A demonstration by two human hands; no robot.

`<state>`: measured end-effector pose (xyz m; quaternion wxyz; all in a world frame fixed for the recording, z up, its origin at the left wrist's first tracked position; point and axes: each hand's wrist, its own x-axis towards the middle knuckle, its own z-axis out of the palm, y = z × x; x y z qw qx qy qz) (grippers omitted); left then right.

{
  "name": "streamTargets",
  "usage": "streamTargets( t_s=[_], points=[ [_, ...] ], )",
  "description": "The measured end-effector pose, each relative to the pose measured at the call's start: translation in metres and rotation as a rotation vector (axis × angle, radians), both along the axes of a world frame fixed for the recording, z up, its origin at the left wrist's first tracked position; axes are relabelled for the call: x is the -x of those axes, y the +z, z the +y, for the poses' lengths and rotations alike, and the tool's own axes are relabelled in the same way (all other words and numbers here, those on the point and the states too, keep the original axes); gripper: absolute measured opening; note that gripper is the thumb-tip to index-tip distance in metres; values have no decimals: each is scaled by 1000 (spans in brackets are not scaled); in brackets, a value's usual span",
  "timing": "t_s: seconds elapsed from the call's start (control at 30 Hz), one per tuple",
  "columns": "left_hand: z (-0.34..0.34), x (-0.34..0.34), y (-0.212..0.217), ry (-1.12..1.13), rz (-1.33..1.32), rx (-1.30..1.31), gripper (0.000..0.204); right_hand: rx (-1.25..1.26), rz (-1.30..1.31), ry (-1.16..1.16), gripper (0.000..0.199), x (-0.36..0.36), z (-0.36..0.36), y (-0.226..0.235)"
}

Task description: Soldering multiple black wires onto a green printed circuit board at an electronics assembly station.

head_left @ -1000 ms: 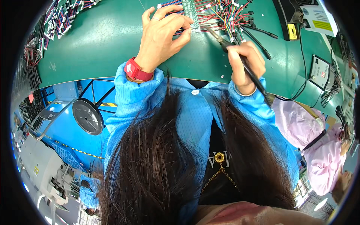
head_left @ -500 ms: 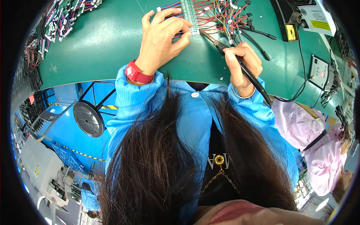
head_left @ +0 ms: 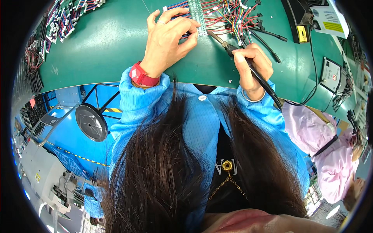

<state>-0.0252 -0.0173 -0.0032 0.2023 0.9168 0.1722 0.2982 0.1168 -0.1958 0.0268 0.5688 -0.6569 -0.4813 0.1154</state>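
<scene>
Left hand (head_left: 168, 39) sits top centre of the frame, fingers curled down and pinching the wires (head_left: 185, 29) against the green bench top (head_left: 105, 42); fingertips touch the left edge of the light green terminal strip (head_left: 196, 15). A red wristband (head_left: 142, 76) is on that wrist.

Right hand (head_left: 252, 64) is just right of centre, closed in a pen grip around the black soldering iron (head_left: 248, 64). The tip points up-left and ends at the bottom of the strip, just beside the left fingertips. The iron's cord runs down-right past the blue sleeve (head_left: 268, 110).

Room: open green surface left of the left hand, out to the wire bundles (head_left: 58, 23) in the upper left corner. Right of the strip is crowded: a tangle of coloured leads (head_left: 237, 17) with black connectors, then a black box (head_left: 299, 19) at the upper right and a small grey control unit (head_left: 332, 73) at the right edge. The near bench edge curves across the frame just below both wrists. Little gap between the two hands.

Hidden or unclear: the strip is cut off by the top of the frame. Contact of the iron tip on a terminal is too small to confirm. Long dark hair (head_left: 155, 174) covers the lower centre. Under the bench on the left, a round black stool seat (head_left: 91, 122) over a blue floor. A person in a pink coat (head_left: 330, 155) is at the lower right, partly cut by the rim.
</scene>
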Motion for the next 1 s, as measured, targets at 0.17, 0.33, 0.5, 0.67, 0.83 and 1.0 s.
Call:
streamTargets(
  t_s=[0.17, 0.33, 0.5, 0.67, 0.83, 1.0],
  points=[
    [0, 0, 2, -2, -3, -9, 13, -13, -42, -1, 5, 3, 0, 2],
    [0, 0, 5, -4, -7, -7, 13, -74, -203, -44, 6, 12, -4, 2],
    [-1, 0, 5, -12, -11, 3, 14, -108, -133, -60, 6, 10, -8, -1],
    [-1, 0, 3, -4, -4, 8, 14, -60, -36, -23, 6, 7, -2, -4],
    [0, 1, 3, 2, 5, 13, 14, -47, -23, -17, 7, 7, 2, -3],
    [1, 0, 5, -8, -8, 10, 14, -30, -4, -10, 7, 4, 2, -3]
  ],
)
